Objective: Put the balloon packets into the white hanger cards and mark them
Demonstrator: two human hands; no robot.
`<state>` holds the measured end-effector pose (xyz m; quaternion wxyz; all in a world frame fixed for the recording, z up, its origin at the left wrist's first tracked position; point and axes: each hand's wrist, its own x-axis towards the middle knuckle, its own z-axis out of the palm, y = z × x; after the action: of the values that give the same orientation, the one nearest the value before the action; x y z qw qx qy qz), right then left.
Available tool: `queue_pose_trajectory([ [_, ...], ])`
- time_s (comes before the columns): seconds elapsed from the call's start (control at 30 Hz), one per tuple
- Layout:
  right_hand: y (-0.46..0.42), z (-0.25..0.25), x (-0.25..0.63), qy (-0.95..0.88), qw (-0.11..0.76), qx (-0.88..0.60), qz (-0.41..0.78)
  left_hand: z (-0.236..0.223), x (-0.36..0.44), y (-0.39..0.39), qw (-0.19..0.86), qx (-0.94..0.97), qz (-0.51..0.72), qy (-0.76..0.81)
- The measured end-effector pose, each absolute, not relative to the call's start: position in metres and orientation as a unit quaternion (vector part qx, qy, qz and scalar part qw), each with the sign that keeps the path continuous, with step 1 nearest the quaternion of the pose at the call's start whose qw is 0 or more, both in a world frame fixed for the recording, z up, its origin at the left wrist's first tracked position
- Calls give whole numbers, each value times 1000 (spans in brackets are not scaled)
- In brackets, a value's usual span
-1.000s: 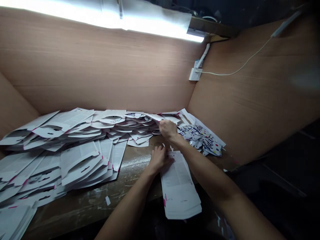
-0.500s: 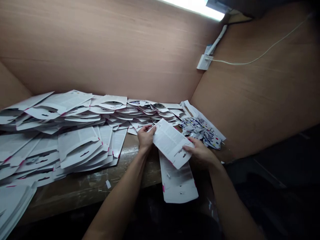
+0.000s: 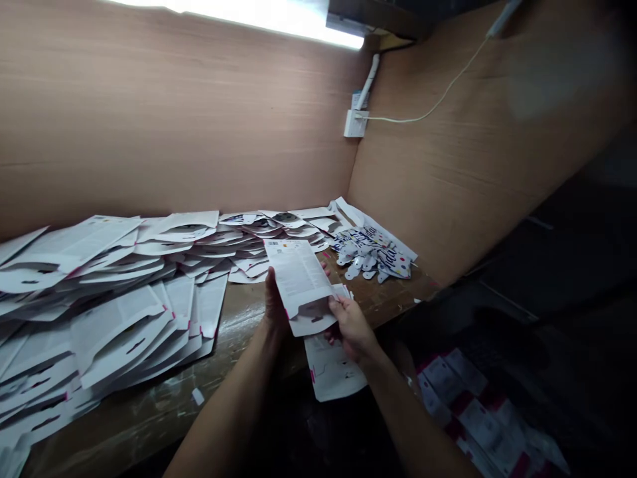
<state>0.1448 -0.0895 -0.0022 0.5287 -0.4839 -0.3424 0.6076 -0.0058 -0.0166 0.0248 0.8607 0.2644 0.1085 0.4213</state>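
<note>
Both my hands hold a white printed die-cut card (image 3: 298,282) up in front of me, tilted, with small text on it and a slotted flap folded at its lower end. My left hand (image 3: 275,305) is mostly behind the card and grips its left edge. My right hand (image 3: 351,326) pinches its lower right corner. Just below my hands, a second white card (image 3: 333,372) lies on the table edge, partly hidden by the held card and my right hand.
Several overlapping stacks of white die-cut cards (image 3: 124,292) cover the wooden workbench (image 3: 233,325) to the left. Polka-dot lettered cut-outs (image 3: 371,255) lie at the back right. Pink-edged cards (image 3: 472,415) lie below the bench at lower right. Plywood walls (image 3: 174,119) bound the back and right.
My hands have lifted the card from nearly flat to a steeper tilt and drawn closer together. The view has swung, bringing pink-edged cards into sight at lower right.
</note>
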Motion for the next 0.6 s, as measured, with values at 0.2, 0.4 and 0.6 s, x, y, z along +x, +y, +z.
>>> queue_pose_trajectory([
  [0.2,-64,2,214,-560,502,-554,357,16,-5,-5,882,218,405,102],
  [0.4,-19,10,368,-642,214,-735,36,11,-2,4,875,201,427,104],
  [0.6,-92,-43,371,-758,80,-645,-44,13,-3,8,862,199,451,115],
])
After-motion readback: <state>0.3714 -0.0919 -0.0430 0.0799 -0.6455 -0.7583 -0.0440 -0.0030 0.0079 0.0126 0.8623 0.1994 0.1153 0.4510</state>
